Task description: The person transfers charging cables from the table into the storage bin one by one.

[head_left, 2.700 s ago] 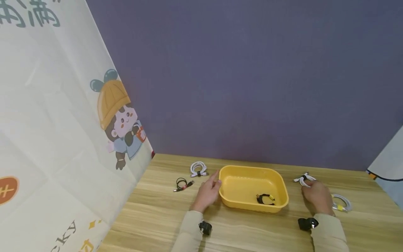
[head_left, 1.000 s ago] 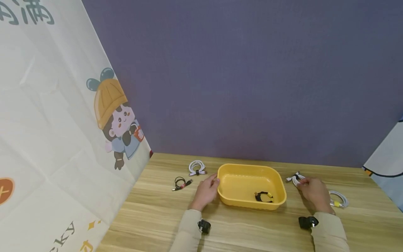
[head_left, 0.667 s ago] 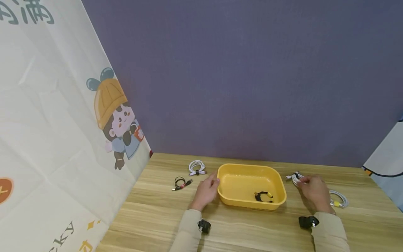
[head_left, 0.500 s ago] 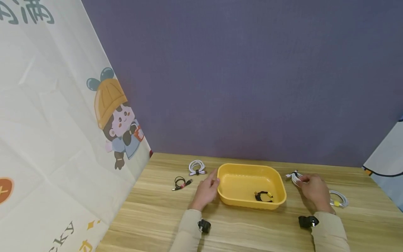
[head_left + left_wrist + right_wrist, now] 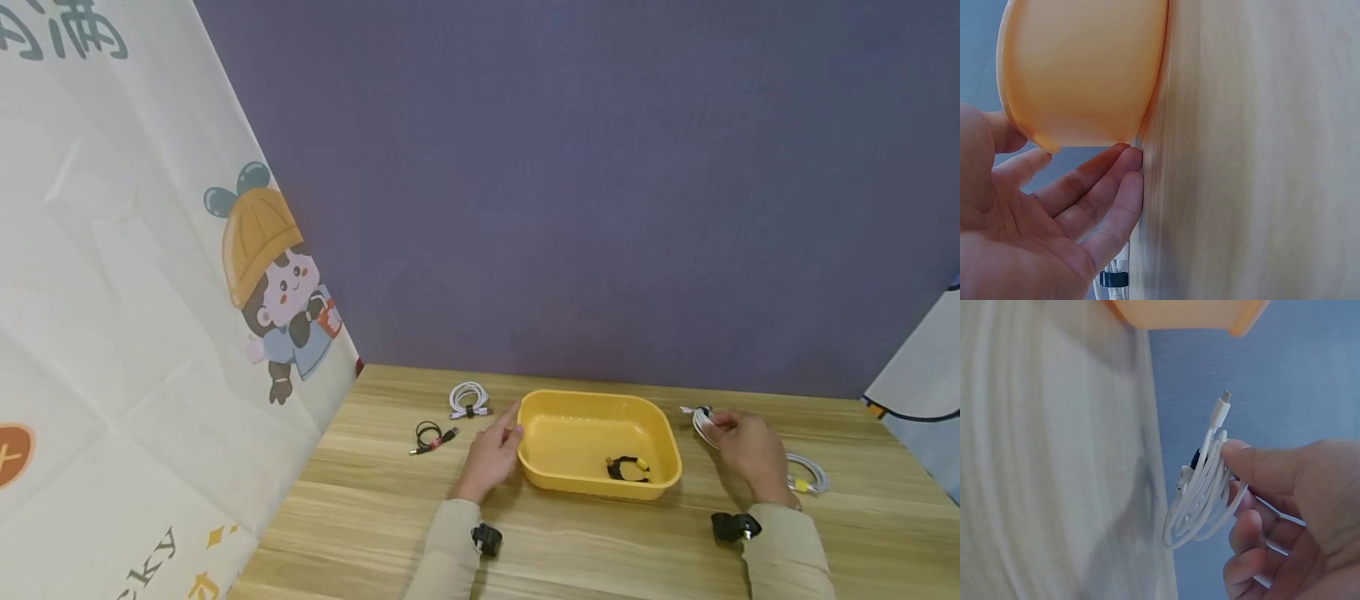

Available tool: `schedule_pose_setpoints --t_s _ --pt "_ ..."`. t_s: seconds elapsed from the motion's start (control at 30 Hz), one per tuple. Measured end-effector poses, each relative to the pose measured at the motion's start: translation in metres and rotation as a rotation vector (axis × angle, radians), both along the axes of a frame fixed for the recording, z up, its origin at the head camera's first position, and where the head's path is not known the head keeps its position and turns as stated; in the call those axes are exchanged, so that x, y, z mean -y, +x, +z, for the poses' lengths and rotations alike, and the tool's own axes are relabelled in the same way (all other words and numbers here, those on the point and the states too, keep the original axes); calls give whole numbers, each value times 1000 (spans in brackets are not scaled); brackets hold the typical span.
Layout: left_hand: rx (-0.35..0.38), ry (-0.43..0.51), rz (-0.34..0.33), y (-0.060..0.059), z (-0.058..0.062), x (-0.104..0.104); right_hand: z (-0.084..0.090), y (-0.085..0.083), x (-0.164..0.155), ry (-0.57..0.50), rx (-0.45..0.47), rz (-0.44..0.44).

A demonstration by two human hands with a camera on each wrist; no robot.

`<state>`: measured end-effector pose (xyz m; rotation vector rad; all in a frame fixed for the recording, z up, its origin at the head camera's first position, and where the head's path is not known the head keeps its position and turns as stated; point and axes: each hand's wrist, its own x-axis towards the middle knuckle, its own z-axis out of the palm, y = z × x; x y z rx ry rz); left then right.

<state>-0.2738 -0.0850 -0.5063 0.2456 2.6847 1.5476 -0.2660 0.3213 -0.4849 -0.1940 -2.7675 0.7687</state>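
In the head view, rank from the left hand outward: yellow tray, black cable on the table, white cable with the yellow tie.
From the left hand:
1. Yellow tray, touching its fingertips, just right.
2. Black cable, on the table to its left.
3. White cable with yellow tie, far right, beyond the right hand.

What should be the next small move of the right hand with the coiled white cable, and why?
Probably carry the coiled white cable leftward over the yellow plastic tray. The right hand pinches it off the table, and the left hand steadies the tray.
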Motion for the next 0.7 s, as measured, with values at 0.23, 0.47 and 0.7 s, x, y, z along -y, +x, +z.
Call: schedule_pose_setpoints --t_s 0.23,0.47,0.7 --pt "-8 -36 9 -1 -1 -2 4 -2 2 -2 -26 21" --pt "-6 -46 16 -1 -2 -2 13 0 6 -4 -55 31" --pt "-13 -63 22 -1 -1 -2 19 2 9 -9 -44 50"
